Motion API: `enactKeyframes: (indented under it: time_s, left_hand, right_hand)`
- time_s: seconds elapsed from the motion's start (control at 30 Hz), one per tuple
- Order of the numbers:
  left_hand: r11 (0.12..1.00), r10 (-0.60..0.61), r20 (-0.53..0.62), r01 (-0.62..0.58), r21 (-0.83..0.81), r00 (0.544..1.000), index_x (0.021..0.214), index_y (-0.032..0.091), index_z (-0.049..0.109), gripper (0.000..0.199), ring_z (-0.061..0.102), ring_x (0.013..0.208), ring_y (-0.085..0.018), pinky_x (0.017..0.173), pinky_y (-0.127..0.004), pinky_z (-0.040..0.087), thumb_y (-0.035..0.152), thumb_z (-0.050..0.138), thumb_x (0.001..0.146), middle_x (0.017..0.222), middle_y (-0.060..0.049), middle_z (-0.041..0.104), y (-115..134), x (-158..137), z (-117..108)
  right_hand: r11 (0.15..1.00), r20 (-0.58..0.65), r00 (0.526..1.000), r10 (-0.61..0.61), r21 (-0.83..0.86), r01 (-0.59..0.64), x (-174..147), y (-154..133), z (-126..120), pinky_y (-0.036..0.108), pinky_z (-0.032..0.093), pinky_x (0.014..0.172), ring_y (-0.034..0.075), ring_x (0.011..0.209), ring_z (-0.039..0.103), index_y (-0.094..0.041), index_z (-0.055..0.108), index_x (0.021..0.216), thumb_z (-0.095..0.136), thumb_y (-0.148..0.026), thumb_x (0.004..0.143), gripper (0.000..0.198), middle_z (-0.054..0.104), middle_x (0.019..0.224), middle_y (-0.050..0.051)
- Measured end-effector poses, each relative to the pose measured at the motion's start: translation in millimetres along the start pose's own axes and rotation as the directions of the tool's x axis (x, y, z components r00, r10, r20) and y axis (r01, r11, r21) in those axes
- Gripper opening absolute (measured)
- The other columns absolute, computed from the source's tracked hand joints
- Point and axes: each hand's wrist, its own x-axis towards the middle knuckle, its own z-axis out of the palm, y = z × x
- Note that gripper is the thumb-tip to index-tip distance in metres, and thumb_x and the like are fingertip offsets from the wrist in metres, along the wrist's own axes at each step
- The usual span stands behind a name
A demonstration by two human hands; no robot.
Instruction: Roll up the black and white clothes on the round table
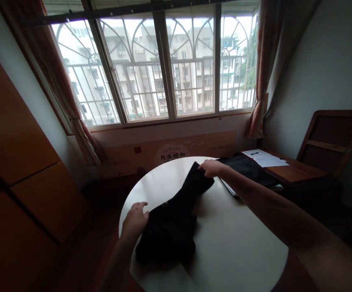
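Observation:
A black garment (169,235) lies partly bunched on a round white table (233,239). One narrower part stretches toward the table's far side. At that far end my right hand (211,168) is closed, its fingers pinching the cloth. My left hand (135,220) is beside the garment's left edge, fingers stretched out and thumb apart. Whether its thumb touches the cloth I cannot tell. The garment is too dark to show its exact kind.
Behind my right forearm, dark cloth (251,168) and a pale flat item (229,188) lie at the table's right. Papers (267,158) rest on a wooden surface (303,170). A wooden-framed chair back (334,138) stands at right, orange cabinets (35,202) at left.

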Motion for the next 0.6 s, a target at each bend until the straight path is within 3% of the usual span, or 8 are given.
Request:
enactKeyframes:
  time_s: [0.07, 0.1, 0.17, 0.27, 0.37, 0.43, 0.5, 0.6]
  left_hand:
    - [0.980, 0.054, -0.099, -0.033, 0.198, 0.994, 0.123, 0.013, 0.068, 0.042, 0.056, 0.130, -0.033, 0.110, -0.045, 0.044, 0.027, 0.049, 0.087, 0.139, -0.018, 0.060, 1.4, -10.4, 6.8]
    - [0.963, 0.095, -0.085, -0.070, 0.261, 0.992, 0.127, 0.015, 0.066, 0.044, 0.052, 0.134, -0.033, 0.112, -0.046, 0.042, 0.032, 0.047, 0.091, 0.143, -0.017, 0.057, 5.4, -19.0, 10.6]
    - [0.941, 0.130, 0.067, -0.144, 0.305, 0.989, 0.140, 0.021, 0.059, 0.055, 0.040, 0.145, -0.035, 0.117, -0.053, 0.035, 0.045, 0.051, 0.092, 0.155, -0.015, 0.047, 18.4, -39.4, 20.0]
    - [0.918, 0.041, 0.346, -0.172, 0.358, 0.937, 0.156, 0.028, 0.040, 0.084, 0.015, 0.155, -0.042, 0.115, -0.072, 0.020, 0.056, 0.064, 0.081, 0.169, -0.012, 0.021, 39.8, -67.1, 37.1]
    - [0.896, -0.031, 0.452, -0.176, 0.409, 0.891, 0.159, 0.025, 0.035, 0.088, 0.017, 0.154, -0.043, 0.114, -0.074, 0.019, 0.049, 0.065, 0.080, 0.168, -0.016, 0.022, 50.3, -81.3, 51.7]
    - [0.891, -0.001, 0.403, -0.181, 0.416, 0.915, 0.152, 0.022, 0.046, 0.072, 0.031, 0.149, -0.040, 0.116, -0.065, 0.027, 0.035, 0.060, 0.083, 0.162, -0.016, 0.037, 50.3, -82.2, 56.0]
    - [0.914, 0.063, 0.318, -0.183, 0.363, 0.946, 0.138, 0.020, 0.060, 0.055, 0.049, 0.136, -0.034, 0.110, -0.052, 0.040, 0.021, 0.053, 0.083, 0.146, -0.014, 0.056, 45.6, -76.4, 54.0]
    - [0.991, 0.090, 0.219, -0.108, 0.072, 0.972, 0.107, 0.018, 0.069, 0.034, 0.067, 0.101, -0.026, 0.091, -0.038, 0.051, 0.013, 0.047, 0.081, 0.105, -0.010, 0.073, 27.9, -56.3, 38.9]
  right_hand:
    - [1.000, 0.083, 0.996, -0.017, -0.007, 0.018, 0.8, 6.0, 17.1, 0.038, 0.049, 0.102, 0.032, 0.123, 0.059, -0.026, 0.064, 0.137, 0.064, -0.010, 0.071, 0.068, 0.060, 0.135, 0.013]
    - [0.999, 0.115, 0.993, -0.033, -0.007, 0.034, 1.6, 8.3, 25.4, 0.040, 0.048, 0.105, 0.033, 0.130, 0.054, -0.027, 0.058, 0.144, 0.064, -0.009, 0.071, 0.076, 0.054, 0.144, 0.013]
    - [0.997, 0.180, 0.981, -0.074, 0.000, 0.075, 4.8, 10.7, 40.9, 0.044, 0.043, 0.111, 0.034, 0.144, 0.041, -0.031, 0.040, 0.156, 0.066, -0.008, 0.068, 0.094, 0.037, 0.159, 0.012]
    - [0.992, 0.290, 0.949, -0.125, 0.007, 0.128, 12.9, 8.6, 63.8, 0.057, 0.032, 0.118, 0.036, 0.154, 0.022, -0.038, 0.020, 0.161, 0.075, -0.008, 0.060, 0.119, 0.019, 0.168, 0.008]
    - [0.987, 0.351, 0.924, -0.153, 0.007, 0.161, 20.5, 4.0, 86.3, 0.061, 0.029, 0.118, 0.038, 0.150, 0.030, -0.036, 0.015, 0.162, 0.082, -0.014, 0.056, 0.128, 0.030, 0.164, 0.010]
    - [0.986, 0.329, 0.930, -0.161, 0.008, 0.168, 23.6, 2.5, 96.7, 0.051, 0.039, 0.114, 0.035, 0.139, 0.047, -0.034, 0.021, 0.162, 0.081, -0.016, 0.060, 0.119, 0.046, 0.153, 0.011]
    - [0.986, 0.265, 0.951, -0.159, -0.001, 0.165, 25.0, 2.7, 100.1, 0.040, 0.046, 0.105, 0.031, 0.125, 0.059, -0.032, 0.040, 0.155, 0.076, -0.016, 0.067, 0.096, 0.059, 0.138, 0.011]
    - [0.991, 0.127, 0.984, -0.126, -0.027, 0.130, 24.5, 4.2, 93.4, 0.034, 0.048, 0.096, 0.029, 0.115, 0.063, -0.026, 0.066, 0.128, 0.068, -0.016, 0.076, 0.052, 0.067, 0.122, 0.010]
